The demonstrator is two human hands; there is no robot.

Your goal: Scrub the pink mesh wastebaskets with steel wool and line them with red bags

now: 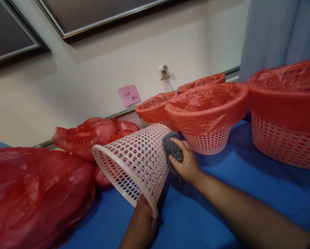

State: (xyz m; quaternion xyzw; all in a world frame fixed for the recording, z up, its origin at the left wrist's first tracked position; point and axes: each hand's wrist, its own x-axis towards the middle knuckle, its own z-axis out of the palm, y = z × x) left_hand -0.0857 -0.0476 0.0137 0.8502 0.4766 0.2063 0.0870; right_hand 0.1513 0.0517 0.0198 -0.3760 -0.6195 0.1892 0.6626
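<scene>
Nearest, low down, is the left hand (146,216), holding a pale pink plastic basket (144,148) by its rim. Its fingers go inside the basket's mouth, and their tips are hard to see. The basket is full of little holes and lies tipped on its side, in the middle, over a blue worktop (198,204). Its round mouth faces down and to the left.

The right hand (187,160) has its fingers bent around a fuzzy gray pad (171,148) and presses it on the outside of the basket, near the bottom end.

On the left are big, crumpled red plastic bags (40,193). On the right stand more baskets (206,141) with red bags lining them and folded over their rims. A pink note (129,95) with writing is on the wall (92,76), near a socket (163,72).
</scene>
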